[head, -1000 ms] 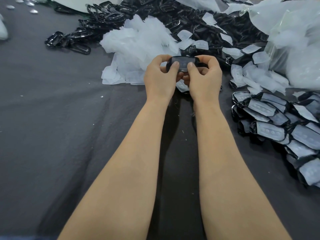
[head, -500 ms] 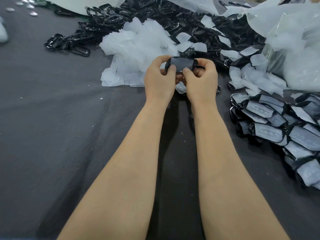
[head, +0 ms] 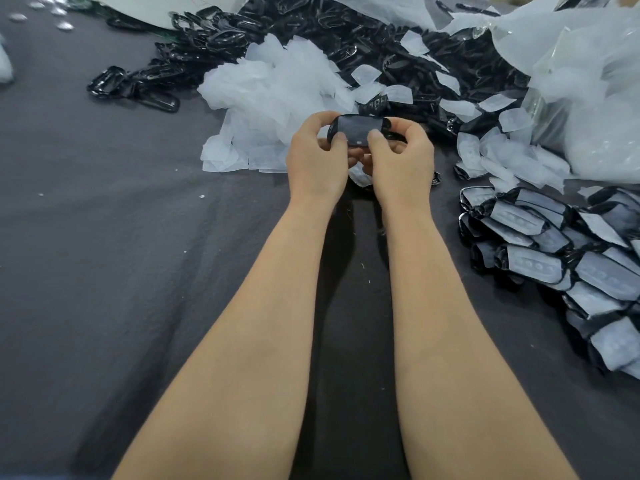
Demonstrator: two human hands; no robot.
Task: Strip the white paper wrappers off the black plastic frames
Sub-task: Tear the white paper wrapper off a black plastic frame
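Both hands hold one black plastic frame (head: 358, 128) with a white paper wrapper across its face, raised above the dark cloth. My left hand (head: 317, 157) grips its left end, thumb on the front. My right hand (head: 401, 157) grips the right end, thumb pressing on the wrapper. A stack of wrapped frames (head: 561, 258) lies at the right. Bare black frames (head: 311, 32) are piled at the back.
A heap of stripped white wrappers (head: 273, 98) lies just beyond my hands, with loose wrappers (head: 491, 147) scattered to the right. Clear plastic bags (head: 588, 81) fill the far right corner. The dark grey cloth (head: 104, 254) covers the work surface.
The frame has tilted a little in my hands and both thumbs have shifted on its wrapped face. My arms stay in place.
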